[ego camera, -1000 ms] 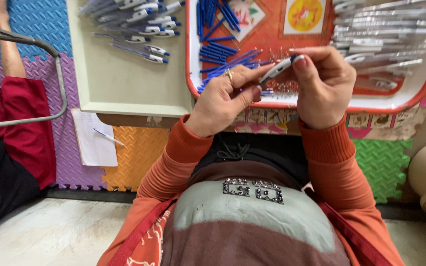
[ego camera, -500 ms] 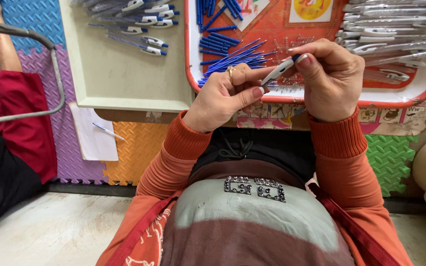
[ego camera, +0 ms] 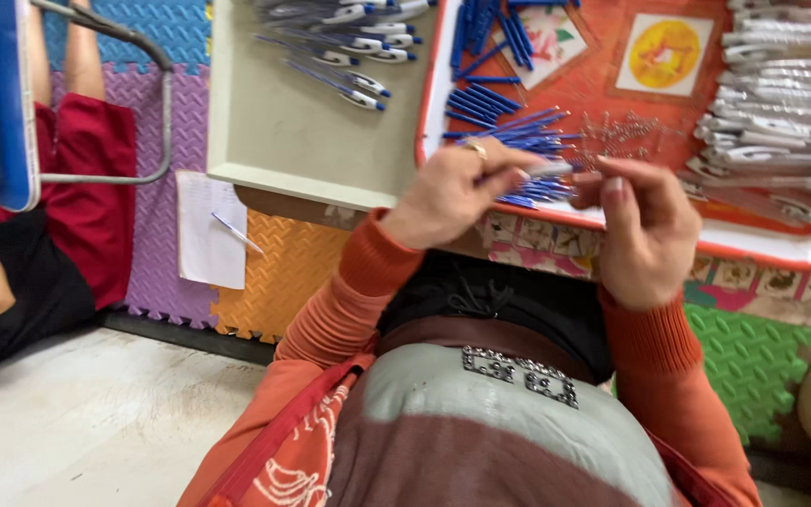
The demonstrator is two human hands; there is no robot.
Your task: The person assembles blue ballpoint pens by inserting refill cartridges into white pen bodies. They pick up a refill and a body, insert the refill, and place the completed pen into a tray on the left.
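silver pen barrel pinched between left hand and right hand fingertips

Glossy plastic red tray, matt cream tray, bumpy foam mats, ribbed knit sleeves.

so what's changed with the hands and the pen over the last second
The pen part was tilted up toward the right hand; now it lies almost level between both hands, its end nearer the right fingertips. The left hand keeps its pinch on it. The blue refills and the red tray stay put; the camera has swung right.
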